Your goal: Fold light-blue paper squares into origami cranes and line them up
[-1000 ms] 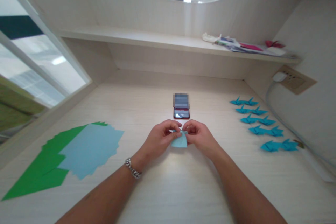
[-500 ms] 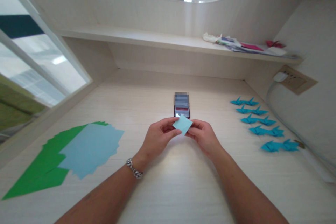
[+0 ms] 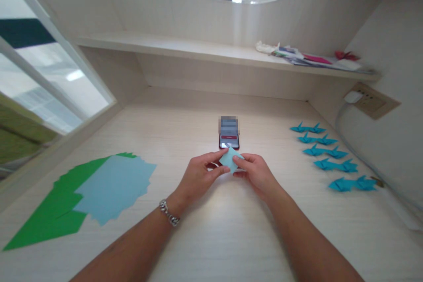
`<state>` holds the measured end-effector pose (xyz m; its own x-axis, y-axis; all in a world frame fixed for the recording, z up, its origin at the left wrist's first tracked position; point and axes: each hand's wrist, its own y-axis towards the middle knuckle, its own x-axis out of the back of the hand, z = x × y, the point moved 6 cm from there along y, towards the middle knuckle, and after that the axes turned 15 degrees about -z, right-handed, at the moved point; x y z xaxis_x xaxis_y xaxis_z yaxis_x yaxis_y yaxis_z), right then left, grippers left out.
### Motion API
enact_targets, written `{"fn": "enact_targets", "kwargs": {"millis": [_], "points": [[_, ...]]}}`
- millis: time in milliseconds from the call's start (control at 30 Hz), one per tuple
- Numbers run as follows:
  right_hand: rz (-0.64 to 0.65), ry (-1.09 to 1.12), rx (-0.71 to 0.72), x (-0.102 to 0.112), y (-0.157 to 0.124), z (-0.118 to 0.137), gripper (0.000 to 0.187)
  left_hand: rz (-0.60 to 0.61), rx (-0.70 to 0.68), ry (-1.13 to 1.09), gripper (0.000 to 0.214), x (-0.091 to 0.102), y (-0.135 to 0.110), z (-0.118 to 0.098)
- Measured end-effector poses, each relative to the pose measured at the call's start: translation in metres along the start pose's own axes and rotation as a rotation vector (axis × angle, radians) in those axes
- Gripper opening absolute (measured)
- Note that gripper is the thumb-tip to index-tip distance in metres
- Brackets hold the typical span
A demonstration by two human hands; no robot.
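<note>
A small folded piece of light blue paper (image 3: 229,159) is held just above the desk between both hands. My left hand (image 3: 201,175) pinches its left corner with thumb and fingers. My right hand (image 3: 256,172) pinches its right side. A metal bracelet (image 3: 168,212) is on my left wrist. Right behind the paper, a phone (image 3: 228,135) with a lit screen lies on the desk.
Loose sheets of light blue paper (image 3: 112,187) lie over green sheets (image 3: 49,216) at the left. Several folded teal paper figures (image 3: 330,154) lie in pairs at the right. A shelf (image 3: 198,50) behind holds papers (image 3: 307,59). A wall socket (image 3: 366,99) and cable are at right.
The folded paper was turned up from pointing down toward the desk, then lowered slightly and drawn in between both hands' fingertips. The hands stayed in the same spot.
</note>
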<state>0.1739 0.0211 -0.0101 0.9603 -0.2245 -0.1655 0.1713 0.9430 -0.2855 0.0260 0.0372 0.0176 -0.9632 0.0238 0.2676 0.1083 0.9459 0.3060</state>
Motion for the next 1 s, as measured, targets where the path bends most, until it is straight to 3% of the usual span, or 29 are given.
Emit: {"fn": "enact_targets", "kwargs": {"millis": [333,467,700,900,1000], "points": [[0.086,0.1,-0.075,-0.003,-0.005,0.0,0.032,0.051,-0.109,0.022,0.04,-0.002,-0.001,-0.009],[0.057,0.114,-0.076,-0.003,-0.005,0.001,0.035,0.042,-0.084,0.007,0.039,-0.002,-0.001,-0.007],[-0.014,0.092,0.008,-0.001,-0.004,0.009,0.047,0.014,0.134,-0.12,0.041,-0.001,0.005,0.011],[-0.096,0.087,0.079,0.002,0.001,0.008,0.029,0.122,0.36,-0.373,0.039,-0.009,0.004,0.023],[-0.1,0.062,0.091,0.002,0.003,0.005,0.037,0.135,0.413,-0.451,0.038,-0.012,0.002,0.025]]}}
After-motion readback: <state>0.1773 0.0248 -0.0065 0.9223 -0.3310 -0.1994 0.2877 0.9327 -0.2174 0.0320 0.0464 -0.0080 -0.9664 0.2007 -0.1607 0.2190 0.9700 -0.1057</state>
